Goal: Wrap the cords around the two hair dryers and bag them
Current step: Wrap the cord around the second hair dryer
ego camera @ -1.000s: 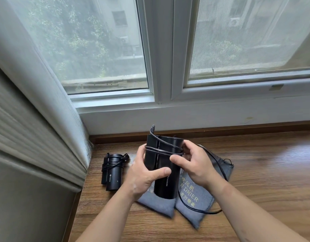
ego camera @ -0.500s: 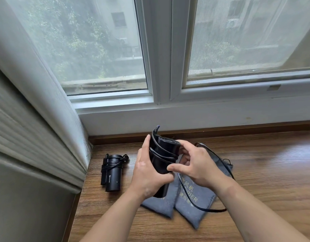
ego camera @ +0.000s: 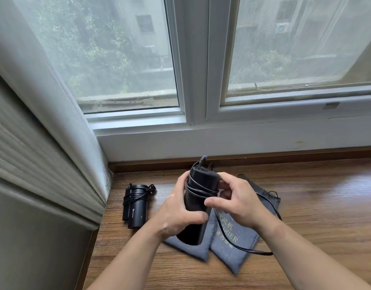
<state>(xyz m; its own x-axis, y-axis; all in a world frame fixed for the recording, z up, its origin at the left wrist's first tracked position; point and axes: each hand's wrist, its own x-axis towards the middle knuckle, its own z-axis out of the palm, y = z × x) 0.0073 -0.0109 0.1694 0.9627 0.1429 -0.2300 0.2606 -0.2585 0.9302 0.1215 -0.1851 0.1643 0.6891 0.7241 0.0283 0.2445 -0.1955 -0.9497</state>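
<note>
The left hand (ego camera: 176,216) grips the lower body of a black dryer (ego camera: 194,204), which is held tilted above the worktop (ego camera: 316,195). The right hand (ego camera: 237,204) pinches the cord (ego camera: 199,189) against the dryer's upper end, where several turns sit. The slack trails right over two grey bags (ego camera: 228,252) mid-worktop. A second dryer (ego camera: 137,206), its cord wound, lies near the left edge.
</note>
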